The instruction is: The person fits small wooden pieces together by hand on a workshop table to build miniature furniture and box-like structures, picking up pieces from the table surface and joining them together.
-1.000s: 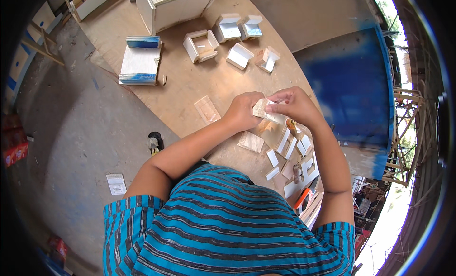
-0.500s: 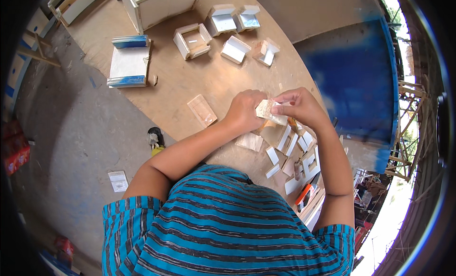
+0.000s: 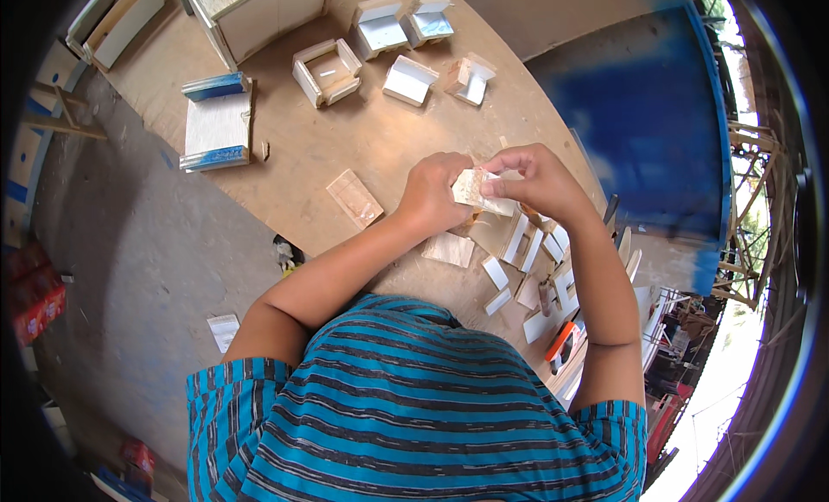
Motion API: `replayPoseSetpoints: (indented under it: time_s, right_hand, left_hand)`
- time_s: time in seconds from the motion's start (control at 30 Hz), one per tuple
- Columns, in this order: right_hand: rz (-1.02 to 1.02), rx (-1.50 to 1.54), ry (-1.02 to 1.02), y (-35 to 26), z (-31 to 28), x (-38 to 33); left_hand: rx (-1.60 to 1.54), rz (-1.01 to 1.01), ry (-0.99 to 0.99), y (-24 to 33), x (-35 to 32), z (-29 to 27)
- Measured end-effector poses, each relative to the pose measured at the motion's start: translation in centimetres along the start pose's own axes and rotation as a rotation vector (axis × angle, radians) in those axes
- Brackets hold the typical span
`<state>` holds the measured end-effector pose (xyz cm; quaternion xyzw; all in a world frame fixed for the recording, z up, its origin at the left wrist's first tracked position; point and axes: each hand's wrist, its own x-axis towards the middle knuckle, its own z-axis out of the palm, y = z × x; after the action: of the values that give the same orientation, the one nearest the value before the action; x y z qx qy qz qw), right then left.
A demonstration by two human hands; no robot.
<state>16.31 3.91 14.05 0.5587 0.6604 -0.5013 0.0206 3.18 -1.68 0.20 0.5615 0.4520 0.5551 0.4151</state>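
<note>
My left hand (image 3: 434,195) is closed around the left side of a small block-like wooden piece (image 3: 468,190), pale with white faces and a rough end. On its right side my right hand (image 3: 540,188) pinches it between thumb and fingers. Both hands hold it just above the brown tabletop (image 3: 285,187). A flat rectangular wood block (image 3: 355,200) lies left of my left hand. Below the hands rests a thin pale wood offcut (image 3: 448,250). Small white-faced wood strips (image 3: 497,274) and frames lie beneath my right forearm. My palms hide part of the held piece.
Farther off stand several small white chair-like pieces (image 3: 410,79), a square open wooden frame (image 3: 326,72) and a bed-like piece with blue ends (image 3: 216,126). An orange and black tool (image 3: 561,342) lies by my right forearm. Right of the table is a blue panel (image 3: 639,130).
The view has shifted slightly, so the tabletop things appear a little to the left and higher. Both hands keep hold of the same wooden piece, with little change in grip.
</note>
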Motion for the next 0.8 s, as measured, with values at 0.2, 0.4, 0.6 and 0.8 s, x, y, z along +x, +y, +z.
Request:
replayPoseSetpoints:
  time_s: [0.2, 0.4, 0.6, 0.8]
  right_hand:
    - [-0.028, -0.096, 0.071, -1.0, 0.3, -0.6]
    - [-0.526, -0.592, 0.414, -1.0, 1.8, -2.3]
    - [-0.516, -1.076, 0.462, -4.2, 4.0, -4.0]
    - [-0.576, -1.284, 0.445, -4.7, 4.4, -3.7]
  left_hand:
    - [-0.061, 0.01, -0.004, 0.1, 0.1, -0.1]
    - [-0.066, -0.049, -0.003, -0.3, 0.2, 0.3]
    - [-0.015, 0.007, 0.061, -0.4, 0.1, 0.4]
    - [0.006, -0.049, 0.003, 0.2, 0.1, 0.1]
